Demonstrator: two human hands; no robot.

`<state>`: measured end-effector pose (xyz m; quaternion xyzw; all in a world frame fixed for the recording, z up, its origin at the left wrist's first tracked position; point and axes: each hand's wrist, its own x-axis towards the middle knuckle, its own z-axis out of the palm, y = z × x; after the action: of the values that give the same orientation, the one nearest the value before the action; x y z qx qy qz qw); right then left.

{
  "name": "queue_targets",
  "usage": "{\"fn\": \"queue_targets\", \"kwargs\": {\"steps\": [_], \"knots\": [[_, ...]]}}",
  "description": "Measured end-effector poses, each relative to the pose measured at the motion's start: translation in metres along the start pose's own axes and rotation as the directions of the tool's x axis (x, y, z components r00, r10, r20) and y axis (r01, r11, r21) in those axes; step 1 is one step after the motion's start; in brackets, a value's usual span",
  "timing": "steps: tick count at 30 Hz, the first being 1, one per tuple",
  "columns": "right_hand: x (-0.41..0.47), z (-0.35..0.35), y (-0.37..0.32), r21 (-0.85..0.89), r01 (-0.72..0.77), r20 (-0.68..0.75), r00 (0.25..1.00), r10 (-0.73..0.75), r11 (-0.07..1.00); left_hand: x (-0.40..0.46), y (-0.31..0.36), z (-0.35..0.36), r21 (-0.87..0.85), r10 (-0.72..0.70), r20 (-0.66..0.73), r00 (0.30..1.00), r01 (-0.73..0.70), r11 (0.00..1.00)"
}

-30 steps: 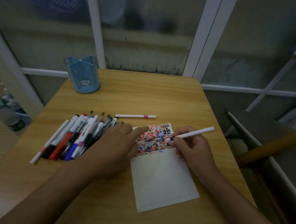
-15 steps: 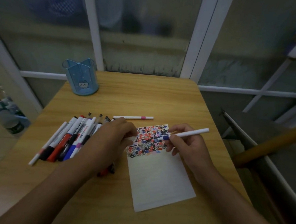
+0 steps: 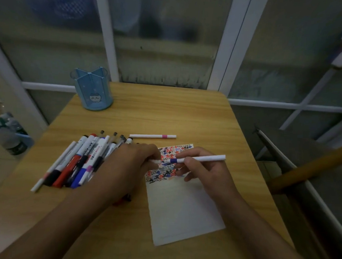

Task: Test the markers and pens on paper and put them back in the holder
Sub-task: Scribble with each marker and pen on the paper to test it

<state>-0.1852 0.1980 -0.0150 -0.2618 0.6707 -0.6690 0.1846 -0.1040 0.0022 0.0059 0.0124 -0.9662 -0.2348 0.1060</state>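
Capping the blue-banded marker over the paper

On the wooden counter [image 3: 167, 113], above the white paper sheet [image 3: 183, 209], my right hand [image 3: 205, 172] pinches the slim white blue-banded marker [image 3: 200, 159] — my left hand [image 3: 132, 163] pinches its small white cap [image 3: 156, 161]. Next I'd seat it, then reach the empty blue plastic holder [image 3: 93, 89]; the tip is blurred.

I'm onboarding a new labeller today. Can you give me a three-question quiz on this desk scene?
1. True or false: the blue holder has pens standing in it.
2. What does the right hand hold?
A. a white marker with a blue band
B. a red marker
C. scissors
3. What white piece does the left hand pinch?

Key
1. False; no pens show in it.
2. A, the marker.
3. Seemingly the marker's cap.
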Motion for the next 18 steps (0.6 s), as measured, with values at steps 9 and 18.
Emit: {"fn": "queue_targets", "kwargs": {"steps": [9, 18], "knots": [[-0.001, 0.004, 0.001, 0.007, -0.002, 0.019, 1.000, 0.002, 1.000, -0.002, 0.007, -0.003, 0.000, 0.040, -0.012, 0.999, -0.040, 0.999], [0.000, 0.002, 0.000, 0.009, 0.028, -0.001, 1.000, -0.028, 1.000, -0.006, 0.014, -0.007, -0.034, 0.045, -0.030, 0.999, -0.046, 0.998]]}}
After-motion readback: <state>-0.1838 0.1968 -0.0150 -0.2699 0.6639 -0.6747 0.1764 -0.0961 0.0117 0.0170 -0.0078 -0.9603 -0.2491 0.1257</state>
